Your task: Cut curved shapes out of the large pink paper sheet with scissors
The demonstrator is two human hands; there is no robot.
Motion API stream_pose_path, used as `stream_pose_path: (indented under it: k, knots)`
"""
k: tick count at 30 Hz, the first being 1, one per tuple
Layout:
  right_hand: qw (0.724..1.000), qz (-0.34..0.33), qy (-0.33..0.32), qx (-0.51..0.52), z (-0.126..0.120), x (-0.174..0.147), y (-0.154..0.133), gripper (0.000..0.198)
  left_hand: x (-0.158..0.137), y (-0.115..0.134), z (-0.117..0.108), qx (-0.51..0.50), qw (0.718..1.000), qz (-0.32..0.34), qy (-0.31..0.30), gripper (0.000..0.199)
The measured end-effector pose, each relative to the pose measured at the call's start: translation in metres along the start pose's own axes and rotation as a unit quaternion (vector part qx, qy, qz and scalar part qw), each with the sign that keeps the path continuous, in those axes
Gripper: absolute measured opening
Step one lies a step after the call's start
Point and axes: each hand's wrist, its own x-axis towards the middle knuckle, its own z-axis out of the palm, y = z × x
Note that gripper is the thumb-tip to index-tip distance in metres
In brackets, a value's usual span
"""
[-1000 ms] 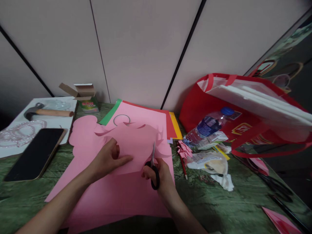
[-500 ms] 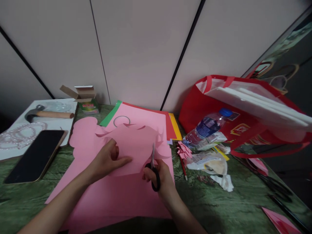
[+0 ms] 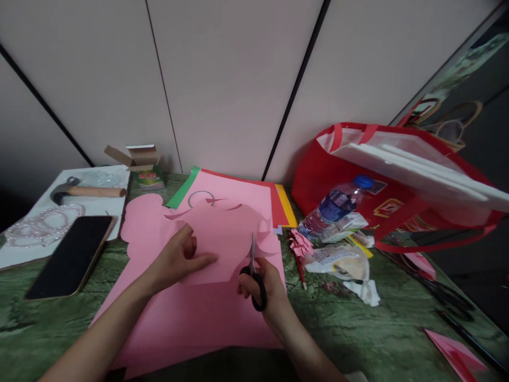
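Note:
My left hand (image 3: 181, 261) pinches a sheet of pink paper (image 3: 222, 233) at its left side, thumb lying on top and the other fingers curled. In my right hand (image 3: 266, 284) are black-handled scissors (image 3: 258, 292), fingers through the loops. Their blades point away from me at the right edge of that sheet, where a curved cut strip stands up. The sheet's far edge is scalloped and curled. Under it lie larger pink sheets (image 3: 199, 323), and a scalloped pink piece (image 3: 143, 217) sits to the left.
Left are a phone (image 3: 71, 257), a hammer (image 3: 95, 191), beads (image 3: 43, 225) and a small open box (image 3: 148, 175). Coloured sheets (image 3: 281, 207) lie at the back. To the right are a bottle (image 3: 336, 204), a pink paper flower (image 3: 301, 244), a red pencil (image 3: 300, 270) and a red bag (image 3: 318, 159).
The view has shifted slightly. Both hands keep nearly the same places on the paper, and the scissors have turned only a little.

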Motion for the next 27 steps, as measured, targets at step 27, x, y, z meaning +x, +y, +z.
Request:
stream_pose_path:
  k: [27]
  knots:
    - [0.994, -0.066, 0.007, 0.083, 0.013, -0.011, -0.012, 0.013, -0.026, 0.027, 0.036, -0.32, 0.936, -0.036, -0.141, 0.028]
